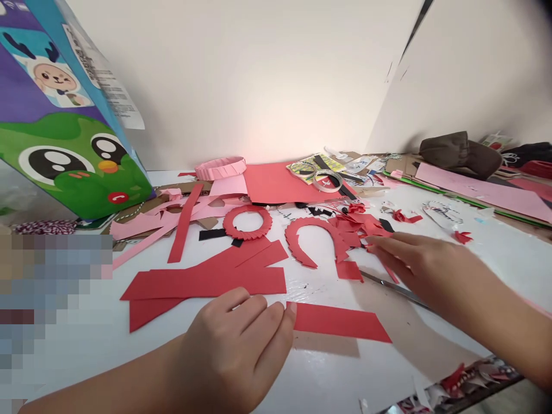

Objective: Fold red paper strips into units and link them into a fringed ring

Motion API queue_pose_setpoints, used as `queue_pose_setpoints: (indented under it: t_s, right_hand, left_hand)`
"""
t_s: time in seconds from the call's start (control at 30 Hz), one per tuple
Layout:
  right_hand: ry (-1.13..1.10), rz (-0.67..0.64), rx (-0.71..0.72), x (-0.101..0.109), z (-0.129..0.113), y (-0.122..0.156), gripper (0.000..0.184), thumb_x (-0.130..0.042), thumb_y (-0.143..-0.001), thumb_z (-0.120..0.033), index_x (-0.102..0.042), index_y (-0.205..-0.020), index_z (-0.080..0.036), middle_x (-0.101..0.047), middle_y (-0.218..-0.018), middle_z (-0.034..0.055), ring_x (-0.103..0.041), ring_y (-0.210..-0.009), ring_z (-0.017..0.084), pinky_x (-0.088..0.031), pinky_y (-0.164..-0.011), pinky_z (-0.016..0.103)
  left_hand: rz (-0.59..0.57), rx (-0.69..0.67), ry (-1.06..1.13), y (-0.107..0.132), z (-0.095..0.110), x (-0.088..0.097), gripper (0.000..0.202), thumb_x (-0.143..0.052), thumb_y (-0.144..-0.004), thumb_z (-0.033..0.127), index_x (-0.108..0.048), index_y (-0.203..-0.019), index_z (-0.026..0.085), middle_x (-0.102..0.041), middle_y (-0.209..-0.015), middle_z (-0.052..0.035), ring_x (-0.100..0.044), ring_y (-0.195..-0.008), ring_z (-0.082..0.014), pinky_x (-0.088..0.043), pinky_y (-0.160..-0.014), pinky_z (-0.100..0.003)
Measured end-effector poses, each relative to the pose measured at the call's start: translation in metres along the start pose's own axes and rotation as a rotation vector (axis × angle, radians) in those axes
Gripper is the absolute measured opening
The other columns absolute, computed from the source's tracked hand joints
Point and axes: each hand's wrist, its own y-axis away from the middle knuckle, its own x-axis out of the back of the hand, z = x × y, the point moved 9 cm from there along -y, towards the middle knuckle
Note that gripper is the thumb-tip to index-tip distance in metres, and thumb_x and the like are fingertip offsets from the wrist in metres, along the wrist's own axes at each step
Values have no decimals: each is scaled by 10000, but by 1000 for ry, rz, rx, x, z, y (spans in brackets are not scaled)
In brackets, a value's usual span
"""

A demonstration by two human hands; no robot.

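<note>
white tabletop point(328, 374) — left fingers point(267, 322) curled against a red paper strip point(340, 322), right fingers point(392, 247) together at red scraps point(357, 227)

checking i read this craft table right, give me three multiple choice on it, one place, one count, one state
1. Where does the red paper strip lie?
A) at the left hand's fingertips
B) under the brown cloth bundle
C) inside the pink paper band

2. How many clear tape rolls sit on the printed yellow sheet?
A) one
B) two
C) four

3. What state is the notched red paper piece right of the red ring in?
A) a closed circle
B) an open arc
C) rolled into a tube

1: A, the strip's end meets those fingertips.
2: B, two rings show side by side.
3: B, its ends do not meet.
</note>
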Motion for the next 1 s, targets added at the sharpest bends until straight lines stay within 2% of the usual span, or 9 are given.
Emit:
queue_pose_setpoints:
  t_s: [0.07, 0.23, 0.3, 0.43, 0.5, 0.57, 0.63, 0.8, 1.0]
  right_hand:
    - [-109, -117, 16, -15, -19, -6, 352, -450, -1028, -378, -772, -953, -257, -789, -784, 42, -725, -622, 204, -514, -511, 271]
    - [-915, -532, -375, -68, -35, -6, 329, -640, -912, -541, -679, -838, -223, -675, -621, -9, -675, -573, 173, -539, -544, 278]
    - [-1036, -540, -421, -76, -37, -10, 305, -712, -860, -509, -647, -800, -217, -645, -608, -25, -654, -556, 153, -535, -551, 271]
    - [-1080, -505, -396, -76, -45, -18, 228, -723, -873, -429, -666, -800, -221, -629, -587, -38, -631, -542, 132, -522, -548, 252]
    - [-1101, -485, -349, -72, -55, -21, 202, -704, -899, -404, -680, -809, -225, -622, -575, -43, -630, -525, 126, -522, -534, 242]
    - [-1102, -412, -299, -67, -62, -25, 188, -710, -903, -389, -691, -809, -227, -635, -613, -41, -642, -528, 118, -534, -532, 231]
    - [-1116, -312, -261, -62, -64, -27, 163, -745, -886, -373, -709, -819, -228, -680, -696, -29, -669, -549, 111, -562, -546, 221]
    - [-1101, -134, -34, -54, -65, -21, 44, -723, -927, -258, -758, -954, -260, -784, -786, -5, -751, -614, 137, -626, -597, 216]
    - [-546, 19, 488, -42, -79, 11, 392, -537, -987, -107, -683, -1296, -297, -796, -1101, 76, -779, -937, 191, -635, -774, 278]
  left_hand:
    - [-9, -7, -27, -3, 0, 0, 255, -477, -935, -15, -686, -881, 120, -785, -716, -53, -702, -591, -201, -500, -525, -357]
    - [-85, 18, -135, -11, -2, -5, 149, -582, -852, 8, -692, -831, 106, -721, -622, -52, -675, -546, -231, -475, -434, -338]
    - [-83, 113, -67, -11, -8, -7, 108, -606, -846, 89, -683, -921, 100, -736, -717, -81, -679, -614, -248, -533, -490, -358]
    - [-105, 525, 377, -2, -36, -22, 453, -604, -881, 360, -576, -1222, 63, -702, -1162, -219, -681, -1021, -335, -607, -781, -467]
    - [-203, 819, 711, 13, -47, -45, 376, -565, -936, 397, -589, -1204, 135, -723, -1110, -147, -686, -991, -281, -592, -777, -401]
    - [-327, 1101, 1098, 29, -43, -70, 261, -486, -999, 406, -637, -983, 194, -719, -853, -40, -661, -751, -189, -540, -644, -297]
    - [-370, 1249, 1396, 35, -33, -83, 361, -433, -1029, 419, -605, -804, 197, -655, -708, 4, -574, -590, -131, -465, -549, -246]
    - [-335, 1362, 1546, 40, -31, -91, 361, -468, -1023, 402, -577, -755, 187, -617, -655, 22, -400, -477, -80, -310, -460, -215]
    - [-271, 1362, 1663, 39, -31, -92, 391, -421, -1028, 382, -548, -712, 191, -605, -629, 15, -347, -487, -89, -263, -467, -227]
